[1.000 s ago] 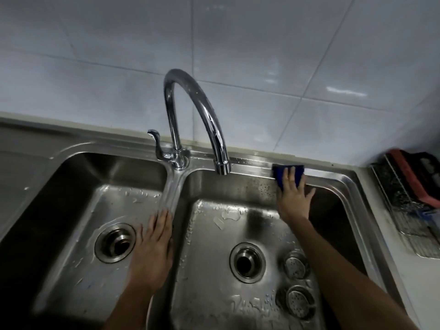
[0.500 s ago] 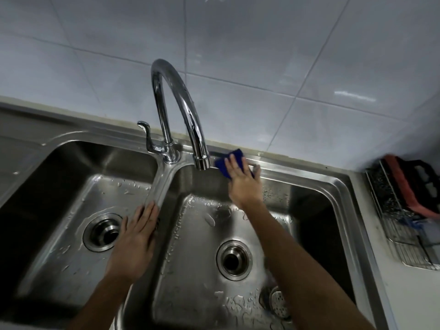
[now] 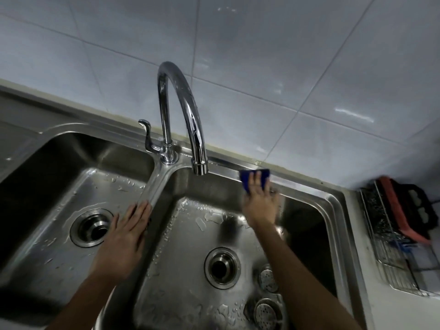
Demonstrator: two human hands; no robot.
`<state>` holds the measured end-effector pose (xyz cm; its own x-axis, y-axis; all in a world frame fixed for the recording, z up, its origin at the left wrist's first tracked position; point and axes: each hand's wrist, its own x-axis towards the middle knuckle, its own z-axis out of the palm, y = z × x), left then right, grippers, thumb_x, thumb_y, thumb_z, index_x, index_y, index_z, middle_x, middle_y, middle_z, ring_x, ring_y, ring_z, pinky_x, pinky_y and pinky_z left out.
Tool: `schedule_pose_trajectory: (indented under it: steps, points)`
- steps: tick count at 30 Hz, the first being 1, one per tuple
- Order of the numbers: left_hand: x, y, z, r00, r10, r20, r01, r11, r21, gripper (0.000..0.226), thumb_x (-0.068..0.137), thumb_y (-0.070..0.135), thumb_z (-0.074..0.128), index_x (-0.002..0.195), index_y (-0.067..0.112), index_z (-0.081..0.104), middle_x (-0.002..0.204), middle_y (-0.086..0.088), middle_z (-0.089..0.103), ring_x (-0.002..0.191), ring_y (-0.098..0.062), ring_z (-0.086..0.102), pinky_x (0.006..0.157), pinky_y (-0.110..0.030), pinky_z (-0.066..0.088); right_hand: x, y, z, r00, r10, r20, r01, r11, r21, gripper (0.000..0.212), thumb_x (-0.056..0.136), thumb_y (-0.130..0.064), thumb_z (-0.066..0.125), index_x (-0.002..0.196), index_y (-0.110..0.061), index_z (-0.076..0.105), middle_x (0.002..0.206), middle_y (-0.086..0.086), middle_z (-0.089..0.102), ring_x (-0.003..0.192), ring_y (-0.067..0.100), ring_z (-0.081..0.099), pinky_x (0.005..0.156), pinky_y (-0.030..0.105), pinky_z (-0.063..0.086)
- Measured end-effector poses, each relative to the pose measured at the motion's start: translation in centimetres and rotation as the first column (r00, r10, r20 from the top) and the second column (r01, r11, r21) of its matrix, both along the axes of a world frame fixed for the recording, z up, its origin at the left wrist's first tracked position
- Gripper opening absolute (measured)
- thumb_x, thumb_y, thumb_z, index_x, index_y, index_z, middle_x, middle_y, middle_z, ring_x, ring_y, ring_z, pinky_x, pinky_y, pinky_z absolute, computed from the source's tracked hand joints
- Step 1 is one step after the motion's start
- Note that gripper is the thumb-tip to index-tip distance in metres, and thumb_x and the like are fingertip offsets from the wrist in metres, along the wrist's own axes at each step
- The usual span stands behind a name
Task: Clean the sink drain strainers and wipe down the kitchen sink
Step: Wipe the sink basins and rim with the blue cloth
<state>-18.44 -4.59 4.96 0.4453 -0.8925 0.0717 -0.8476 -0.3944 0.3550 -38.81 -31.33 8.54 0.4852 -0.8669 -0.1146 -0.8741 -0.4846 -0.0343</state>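
On the back rim, flat right hand presses cloth; left hand rests flat.

A chrome gooseneck faucet stood upright, its lever handle left of its base. Behind the faucet rose a wall of pale glossy tiles. Well right of the faucet, a wire rack sat on the surface, holding a blurred red-and-black item.

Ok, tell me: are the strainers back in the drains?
No, the upper strainer and lower strainer lie loose on the right basin floor, beside its open drain.
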Motion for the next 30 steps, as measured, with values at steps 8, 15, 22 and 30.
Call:
schedule_pose_trajectory:
  steps: [8, 15, 22, 30]
  points:
    - [-0.5, -0.2, 1.2, 1.000, 0.020, -0.021, -0.019, 1.000, 0.020, 0.062, 0.087, 0.043, 0.020, 0.147, 0.026, 0.020, 0.155, 0.009, 0.014, 0.145, -0.014, 0.009, 0.116, -0.046, 0.006, 13.6, 3.1, 0.0, 0.926, 0.374, 0.061, -0.373, 0.928, -0.025, 0.056, 0.102, -0.032, 0.027, 0.154, -0.026, 0.007, 0.161, 0.001, 0.013, 0.149, 0.024, 0.005, 0.116, 0.052, -0.010]
    - [-0.5, -0.3, 1.1, 0.994, 0.029, 0.103, -0.034, 0.998, 0.047, 0.058, 0.088, 0.031, 0.031, 0.144, 0.016, 0.034, 0.150, 0.001, 0.032, 0.138, -0.021, 0.031, 0.110, -0.052, 0.024, 0.3, -1.1, -1.9, 0.982, 0.168, 0.085, -0.160, 0.983, -0.094, 0.059, 0.097, -0.032, 0.030, 0.153, -0.028, 0.011, 0.159, -0.006, 0.014, 0.149, 0.020, 0.006, 0.119, 0.055, 0.009]
    - [-3.6, 4.1, 3.4, 0.990, 0.095, 0.104, -0.086, 0.993, -0.084, 0.050, 0.089, 0.028, 0.038, 0.136, 0.015, 0.050, 0.144, -0.003, 0.045, 0.135, -0.018, 0.038, 0.113, -0.043, 0.023, 5.3, 1.9, -0.8, 0.987, 0.133, 0.095, -0.126, 0.989, -0.077, 0.060, 0.099, -0.030, 0.035, 0.154, -0.022, 0.010, 0.161, 0.001, 0.013, 0.149, 0.029, 0.007, 0.120, 0.049, 0.010]
    - [-7.2, 17.6, 4.1, 0.921, 0.386, 0.059, -0.391, 0.911, 0.133, 0.055, 0.093, 0.049, 0.028, 0.134, 0.021, 0.051, 0.143, -0.002, 0.047, 0.140, -0.018, 0.026, 0.117, -0.038, 0.002, 14.1, 7.5, 0.0, 0.897, 0.388, 0.210, -0.420, 0.897, 0.137, 0.053, 0.102, -0.033, 0.029, 0.152, -0.031, 0.013, 0.160, -0.010, 0.010, 0.149, 0.019, 0.001, 0.120, 0.053, 0.001]
